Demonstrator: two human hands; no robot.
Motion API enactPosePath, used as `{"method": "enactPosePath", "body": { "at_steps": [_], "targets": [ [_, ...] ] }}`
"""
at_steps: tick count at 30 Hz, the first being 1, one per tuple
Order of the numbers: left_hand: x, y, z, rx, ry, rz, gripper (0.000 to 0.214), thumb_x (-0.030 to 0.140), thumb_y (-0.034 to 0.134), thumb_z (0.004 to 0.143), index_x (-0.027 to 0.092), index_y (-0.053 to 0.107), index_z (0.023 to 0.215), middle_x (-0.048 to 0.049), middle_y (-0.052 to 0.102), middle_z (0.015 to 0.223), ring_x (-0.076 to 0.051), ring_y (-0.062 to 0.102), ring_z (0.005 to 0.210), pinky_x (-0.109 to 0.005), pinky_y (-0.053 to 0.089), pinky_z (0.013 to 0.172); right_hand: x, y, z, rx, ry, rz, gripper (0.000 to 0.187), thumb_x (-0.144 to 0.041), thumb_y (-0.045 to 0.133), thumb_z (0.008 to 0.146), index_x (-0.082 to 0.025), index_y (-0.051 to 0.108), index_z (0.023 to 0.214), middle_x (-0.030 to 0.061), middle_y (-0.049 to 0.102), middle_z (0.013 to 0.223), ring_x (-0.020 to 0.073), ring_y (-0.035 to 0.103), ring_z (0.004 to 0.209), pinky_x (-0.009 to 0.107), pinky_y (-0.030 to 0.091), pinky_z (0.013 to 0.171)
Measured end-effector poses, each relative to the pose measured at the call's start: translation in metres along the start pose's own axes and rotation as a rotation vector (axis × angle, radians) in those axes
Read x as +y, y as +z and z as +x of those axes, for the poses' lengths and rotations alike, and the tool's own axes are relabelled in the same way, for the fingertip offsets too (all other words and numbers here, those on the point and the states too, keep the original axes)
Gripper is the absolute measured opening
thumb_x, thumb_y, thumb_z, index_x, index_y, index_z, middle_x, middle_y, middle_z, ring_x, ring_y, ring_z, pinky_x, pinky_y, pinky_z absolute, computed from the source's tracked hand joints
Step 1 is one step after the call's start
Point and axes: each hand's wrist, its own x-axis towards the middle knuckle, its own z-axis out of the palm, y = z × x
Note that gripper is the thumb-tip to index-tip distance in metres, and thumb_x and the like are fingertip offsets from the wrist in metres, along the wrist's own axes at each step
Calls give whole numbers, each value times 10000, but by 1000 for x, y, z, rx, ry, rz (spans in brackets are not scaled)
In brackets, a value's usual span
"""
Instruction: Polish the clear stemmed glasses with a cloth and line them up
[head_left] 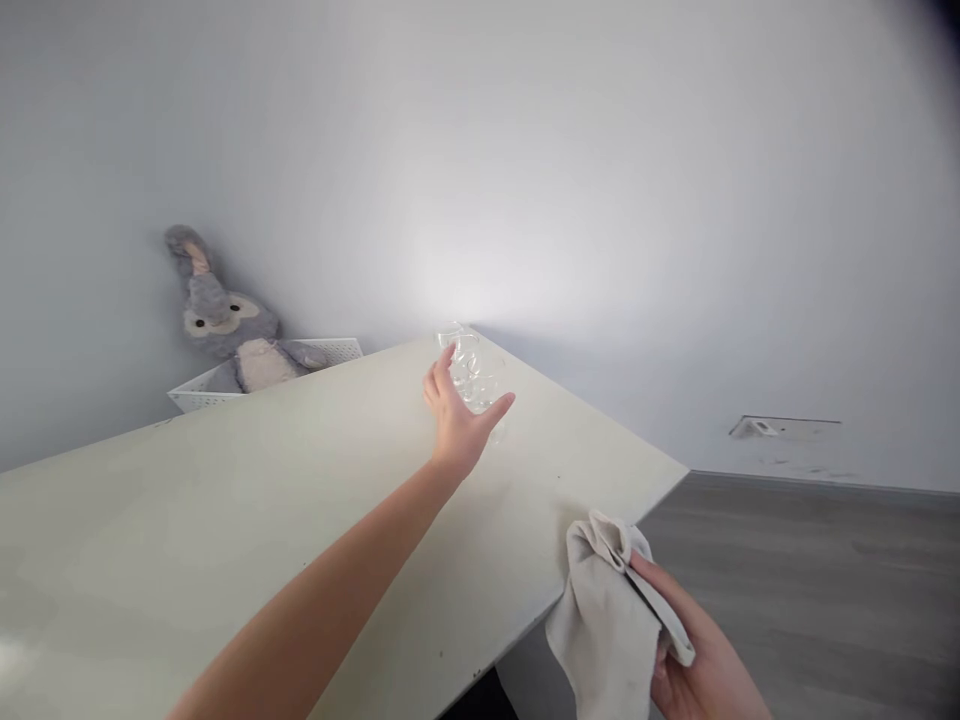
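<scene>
My left hand (463, 420) reaches across the table, thumb and fingers spread. Right beside it, at the table's far corner, stand several clear glasses (487, 380) close together. Their outlines overlap, and I cannot tell whether the fingers touch the nearest one. A crumpled light grey cloth (611, 610) is held in my right hand (686, 640) near the table's right edge. The cloth hangs down past that edge, and its folds hide part of the fingers.
The white table (300, 510) meets a pale wall along its far side. Behind its left edge, a grey plush toy (232, 320) sits in a white perforated basket (199, 393). Grey flooring (810, 570) lies to the right, with a wall socket (757, 428) above it.
</scene>
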Motion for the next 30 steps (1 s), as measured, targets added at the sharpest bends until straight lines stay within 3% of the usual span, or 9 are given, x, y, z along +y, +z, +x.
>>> {"method": "enactPosePath", "body": {
  "at_steps": [5,8,13,24,30],
  "targets": [
    [-24,-7,-8,-41,-239,78,715,345,695,675,309,306,1275,-64,370,1254,-241,370,1195,-434,343,981,0,13,3,116,68,112,373,-230,850,530,-256,721,879,-26,702,1027,208,674,921,187,592,655],
    [-39,-2,-3,-89,-282,90,577,338,703,656,253,372,1121,-52,435,1152,-214,440,1080,-401,399,899,0,25,3,133,101,128,388,-268,831,576,-245,698,939,-9,712,970,221,669,942,214,595,640],
    [-50,6,6,-145,-323,89,566,369,717,636,240,353,1050,-44,470,1082,-183,494,952,-350,438,767,-1,31,6,113,94,93,402,-308,794,620,-246,676,999,1,719,916,229,696,820,251,595,582],
    [-54,7,20,-173,-380,160,639,419,719,633,250,304,1088,-41,464,1057,-165,519,895,-295,427,654,3,24,15,102,96,84,363,-322,757,650,-226,685,993,9,726,889,244,696,830,282,601,645],
    [-57,6,27,-158,-386,192,697,449,732,613,250,297,1120,-44,441,1067,-156,530,862,-298,426,653,15,-2,28,-95,-52,-34,325,-254,737,648,-263,703,971,11,727,909,266,667,944,285,597,688]
  ]
}}
